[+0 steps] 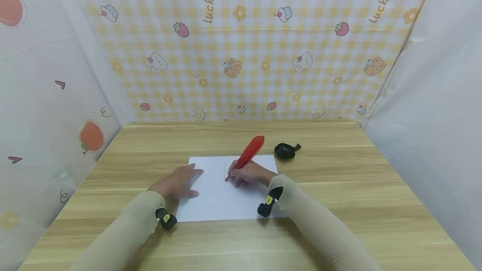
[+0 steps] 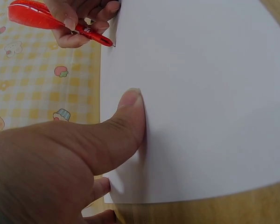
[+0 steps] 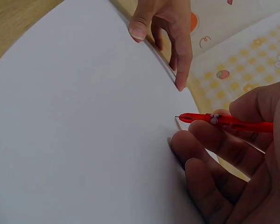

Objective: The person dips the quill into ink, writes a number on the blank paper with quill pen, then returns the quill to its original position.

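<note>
A white sheet of paper (image 1: 211,204) lies flat on the wooden table, with a faint thin line (image 1: 224,166) near its upper middle. Between thumb and fingers my right hand (image 1: 248,172) pinches a red pen (image 1: 250,152) with a feather-shaped top. Its tip meets the paper or hovers just over it in the right wrist view, where the red barrel (image 3: 200,118) slants across the fingers. My left hand (image 1: 177,183) rests on the sheet's left side, fingers spread, the thumb (image 2: 126,126) on the paper.
Behind the right hand, just off the sheet's upper right corner, sits a small rounded black object (image 1: 285,151) with a short tail. A yellow checked cloth (image 1: 241,87) hangs at the table's back edge, and pale sheets (image 1: 425,108) hang along both sides.
</note>
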Tool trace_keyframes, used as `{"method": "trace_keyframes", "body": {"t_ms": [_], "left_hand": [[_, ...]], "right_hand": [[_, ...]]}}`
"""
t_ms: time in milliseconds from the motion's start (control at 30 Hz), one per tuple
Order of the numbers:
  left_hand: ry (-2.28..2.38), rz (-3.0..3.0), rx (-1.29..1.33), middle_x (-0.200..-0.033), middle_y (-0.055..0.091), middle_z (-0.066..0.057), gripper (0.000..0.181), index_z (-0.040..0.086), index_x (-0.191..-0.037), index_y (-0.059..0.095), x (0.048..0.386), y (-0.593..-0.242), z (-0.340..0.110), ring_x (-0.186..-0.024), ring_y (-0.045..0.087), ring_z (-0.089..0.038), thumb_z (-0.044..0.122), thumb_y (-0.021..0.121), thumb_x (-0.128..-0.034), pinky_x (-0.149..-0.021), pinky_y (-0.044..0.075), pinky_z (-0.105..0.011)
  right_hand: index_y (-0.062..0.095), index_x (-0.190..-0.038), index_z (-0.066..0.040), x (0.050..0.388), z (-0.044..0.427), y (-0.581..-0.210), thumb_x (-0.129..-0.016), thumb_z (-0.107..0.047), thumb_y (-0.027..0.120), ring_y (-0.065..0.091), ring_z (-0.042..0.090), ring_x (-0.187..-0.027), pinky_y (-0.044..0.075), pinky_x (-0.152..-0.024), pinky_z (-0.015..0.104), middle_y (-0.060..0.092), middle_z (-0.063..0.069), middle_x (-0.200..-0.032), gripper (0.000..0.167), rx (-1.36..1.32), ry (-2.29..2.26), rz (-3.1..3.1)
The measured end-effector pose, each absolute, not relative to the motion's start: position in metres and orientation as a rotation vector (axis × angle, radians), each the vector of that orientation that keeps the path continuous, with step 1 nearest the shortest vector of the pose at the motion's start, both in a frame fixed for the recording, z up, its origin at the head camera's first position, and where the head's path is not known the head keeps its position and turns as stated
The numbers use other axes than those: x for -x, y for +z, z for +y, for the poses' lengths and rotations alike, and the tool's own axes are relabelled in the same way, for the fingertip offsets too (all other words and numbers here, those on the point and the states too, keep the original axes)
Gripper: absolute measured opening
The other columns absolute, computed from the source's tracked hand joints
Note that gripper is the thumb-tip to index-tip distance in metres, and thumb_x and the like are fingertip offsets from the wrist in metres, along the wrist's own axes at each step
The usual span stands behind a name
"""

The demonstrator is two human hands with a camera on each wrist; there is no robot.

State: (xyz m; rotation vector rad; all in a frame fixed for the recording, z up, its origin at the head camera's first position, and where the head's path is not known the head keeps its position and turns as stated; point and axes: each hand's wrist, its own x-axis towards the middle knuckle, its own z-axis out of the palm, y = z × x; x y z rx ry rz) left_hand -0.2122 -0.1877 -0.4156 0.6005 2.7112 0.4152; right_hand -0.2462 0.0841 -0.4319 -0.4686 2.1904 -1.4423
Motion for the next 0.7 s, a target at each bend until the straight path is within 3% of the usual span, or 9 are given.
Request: {"method": "trace_keyframes", "body": {"t_ms": [700], "left_hand": [[0.418, 2.723, -0.629, -0.154, 0.024, -0.028, 0.069, 0.007, -0.145, 0.043, 0.212, -0.415, -0.188, -0.137, 0.021, -0.052, 0.028, 0.073, -0.0868, -0.107, 0.023, -0.066]], "right_hand": [[0.066, -0.096, -0.006, 0.235, 0.089, -0.431, -0.092, -0.011, 0.058, 0.065, 0.018, -0.066, 0.047, -0.054, 0.024, 0.072, 0.006, -0.087, 0.01, 0.5, -1.423, 2.137]]}}
